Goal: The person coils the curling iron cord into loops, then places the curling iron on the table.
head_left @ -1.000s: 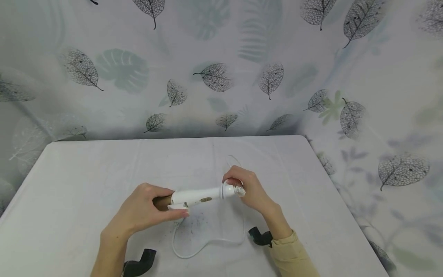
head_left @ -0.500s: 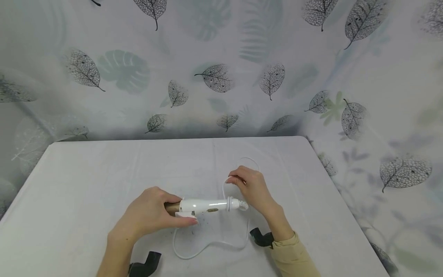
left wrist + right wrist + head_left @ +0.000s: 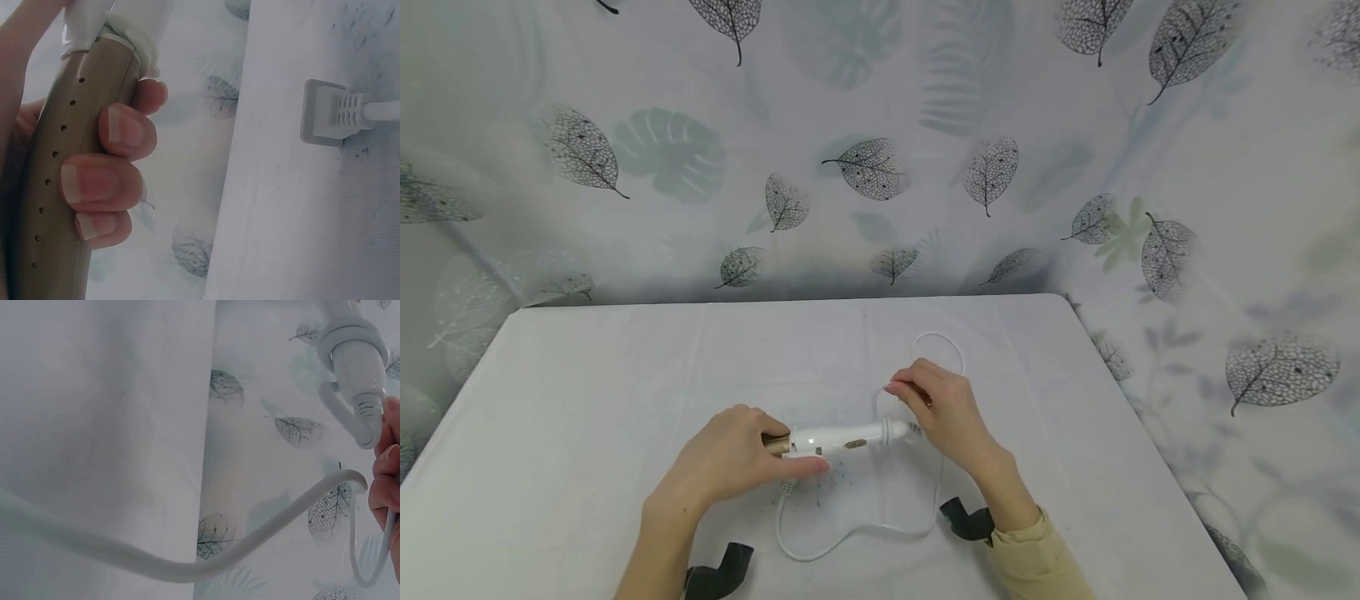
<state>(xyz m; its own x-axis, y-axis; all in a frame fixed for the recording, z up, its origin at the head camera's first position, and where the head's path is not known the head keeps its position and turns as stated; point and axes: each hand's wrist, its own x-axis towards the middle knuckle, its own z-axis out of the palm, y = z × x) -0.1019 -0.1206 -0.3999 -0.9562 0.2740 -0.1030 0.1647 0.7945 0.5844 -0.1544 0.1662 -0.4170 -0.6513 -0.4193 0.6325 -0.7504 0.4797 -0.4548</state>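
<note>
A hair curling iron (image 3: 837, 439) with a white handle lies sideways between my hands above the table. My left hand (image 3: 726, 457) grips its gold-brown barrel (image 3: 69, 162), which has a row of small holes; the fingers wrap round it and the thumb points along the white part. White cord (image 3: 147, 562) runs from the handle's tail and loops round the handle end (image 3: 359, 362). My right hand (image 3: 951, 417) pinches a length of this cord just beyond the tail. The cord's plug (image 3: 325, 115) lies on the table below the iron.
A white cloth covers the table (image 3: 625, 367). Slack cord (image 3: 880, 527) curves across it near me, and another loop (image 3: 938, 336) stands behind the right hand. Black curved pieces (image 3: 722, 571) sit by both wrists. Leaf-printed curtain (image 3: 880, 100) hangs behind and right.
My right hand has moved from the handle's tail slightly outward, pulling out a loop of cord. The left hand and curling iron have shifted a little right and toward me.
</note>
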